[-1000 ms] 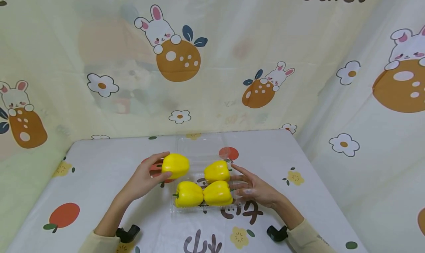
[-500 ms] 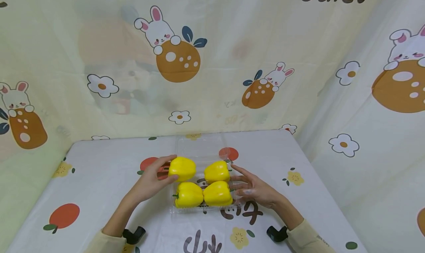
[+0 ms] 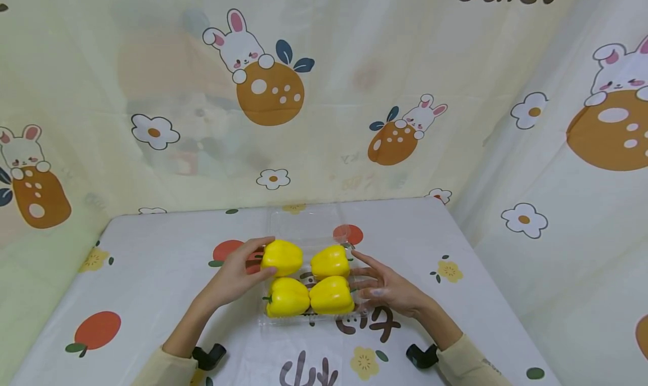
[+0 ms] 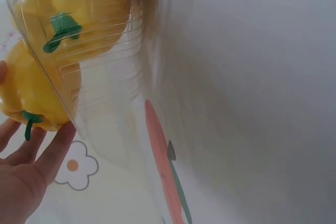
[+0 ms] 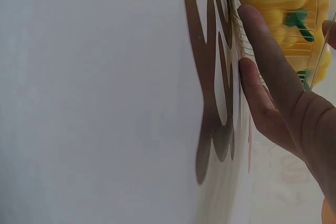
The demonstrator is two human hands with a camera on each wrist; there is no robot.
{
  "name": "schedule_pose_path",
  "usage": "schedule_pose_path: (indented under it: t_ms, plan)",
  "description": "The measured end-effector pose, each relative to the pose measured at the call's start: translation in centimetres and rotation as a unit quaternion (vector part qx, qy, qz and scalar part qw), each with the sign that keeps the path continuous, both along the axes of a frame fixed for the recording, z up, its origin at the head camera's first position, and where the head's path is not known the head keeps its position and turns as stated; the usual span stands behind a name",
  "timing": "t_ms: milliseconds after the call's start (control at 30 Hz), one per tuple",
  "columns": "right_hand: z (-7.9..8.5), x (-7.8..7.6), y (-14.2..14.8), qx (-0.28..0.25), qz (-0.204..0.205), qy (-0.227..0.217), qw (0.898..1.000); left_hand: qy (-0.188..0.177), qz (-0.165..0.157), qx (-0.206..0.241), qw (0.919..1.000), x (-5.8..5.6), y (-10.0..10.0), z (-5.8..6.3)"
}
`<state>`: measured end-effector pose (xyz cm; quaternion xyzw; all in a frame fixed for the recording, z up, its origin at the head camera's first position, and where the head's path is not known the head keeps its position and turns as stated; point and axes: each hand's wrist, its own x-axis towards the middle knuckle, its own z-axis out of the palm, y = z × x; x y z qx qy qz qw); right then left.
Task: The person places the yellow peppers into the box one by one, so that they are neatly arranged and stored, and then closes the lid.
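Note:
My left hand (image 3: 237,273) holds a yellow bell pepper (image 3: 282,257) at the back left of a clear plastic box (image 3: 283,321). In the left wrist view, fingers and thumb are around this pepper (image 4: 39,90), its green stem toward the palm; it sits behind the box's clear wall. Three more yellow peppers lie in the box: front left (image 3: 287,297), front right (image 3: 331,295) and back right (image 3: 330,261). My right hand (image 3: 392,289) rests against the box's right side, its fingers stretched along the ribbed wall in the right wrist view.
The box's clear lid (image 3: 304,224) lies folded back behind it. A white cloth (image 3: 162,273) printed with fruit and flowers covers the table. Patterned curtains (image 3: 334,133) stand behind and at both sides. A black wrist mount (image 3: 208,357) sits under each forearm.
My left hand has moved right and slightly toward me with the bell pepper, bringing it over the box's back left part. My right hand has stayed at the box's side.

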<state>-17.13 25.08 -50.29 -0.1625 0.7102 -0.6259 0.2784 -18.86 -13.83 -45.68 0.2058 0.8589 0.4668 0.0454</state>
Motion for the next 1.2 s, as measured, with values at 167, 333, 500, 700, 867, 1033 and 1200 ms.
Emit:
schedule_pose_path:
  t_ms: [167, 333, 500, 700, 867, 1033, 1200]
  plan:
    - [-0.04, -0.06, -0.01, -0.002, 0.001, 0.001, 1.000, 0.006, -0.005, -0.006, 1.0000, -0.14, 0.16, -0.04]
    - [0.04, -0.01, 0.00, 0.001, -0.001, -0.003, 1.000, 0.017, -0.010, -0.012, 0.9997, -0.24, 0.35, -0.06]
    - [0.06, -0.01, -0.02, 0.002, -0.001, -0.001, 1.000, 0.027, -0.011, -0.021, 0.9994, -0.22, 0.59, 0.01]
    - [0.19, 0.04, -0.17, 0.004, -0.003, -0.007, 1.000, 0.034, -0.015, -0.035, 0.9987, -0.37, 0.79, 0.10]
    - [0.28, 0.11, -0.16, 0.002, -0.004, -0.009, 1.000, 0.032, -0.017, -0.041, 0.9985, -0.55, 0.82, 0.01]
    - [0.22, 0.15, -0.10, -0.002, -0.001, -0.005, 1.000, 0.036, -0.021, -0.047, 0.9980, -0.74, 0.84, -0.08]
    - [0.14, 0.08, -0.08, -0.001, 0.002, 0.000, 1.000, 0.035, -0.018, -0.062, 0.9973, -0.86, 0.96, -0.11]
